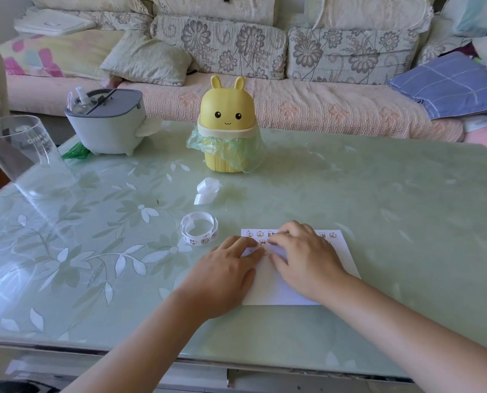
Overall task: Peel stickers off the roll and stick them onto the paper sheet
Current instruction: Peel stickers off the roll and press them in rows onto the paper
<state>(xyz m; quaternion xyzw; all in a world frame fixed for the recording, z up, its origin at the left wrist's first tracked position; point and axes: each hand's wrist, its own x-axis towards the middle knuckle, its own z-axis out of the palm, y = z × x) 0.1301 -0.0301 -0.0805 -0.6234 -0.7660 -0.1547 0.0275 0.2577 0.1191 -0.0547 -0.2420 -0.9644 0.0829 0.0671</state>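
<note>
A white paper sheet [276, 290] lies flat on the green table, with several small cartoon stickers along its far edge. My left hand [225, 270] rests on the sheet's left side, fingers straight and pressing near a sticker. My right hand [304, 256] lies over the sheet's middle, its fingertips pressing down on a sticker [262, 243] in the second row. The sticker roll [199, 231], a loose white coil printed with cartoon figures, sits on the table just left of the sheet, touched by neither hand.
A curl of bare white backing strip [206, 190] lies beyond the roll. Further back stand a yellow bunny-shaped bin [227, 123] with a green bag, a grey lidded container [106, 123] and a clear glass jug [18, 146]. A sofa runs behind the table.
</note>
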